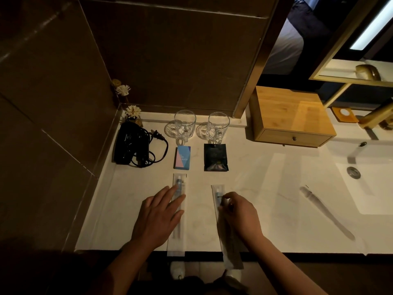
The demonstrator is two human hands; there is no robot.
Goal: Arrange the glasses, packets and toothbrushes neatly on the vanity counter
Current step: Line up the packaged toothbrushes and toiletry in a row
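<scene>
Two clear glass mugs stand on coasters near the back wall, the left glass (pixel 184 125) and the right glass (pixel 218 127). In front of them lie a blue packet (pixel 182 157) and a black packet (pixel 215 157). Two wrapped toothbrushes lie lengthwise on the white counter (pixel 265 188). My left hand (pixel 158 216) rests flat, fingers spread, on the left toothbrush (pixel 179 186). My right hand (pixel 240 213) pinches the right toothbrush (pixel 218 193) near its head; that wrapper's lower end overhangs the front edge.
A black hair dryer (pixel 131 145) with coiled cord lies at the back left beside small flower ornaments (pixel 133 111). A wooden drawer box (pixel 291 118) stands right of the glasses. The sink (pixel 365 184) with drain and a brass tap is far right.
</scene>
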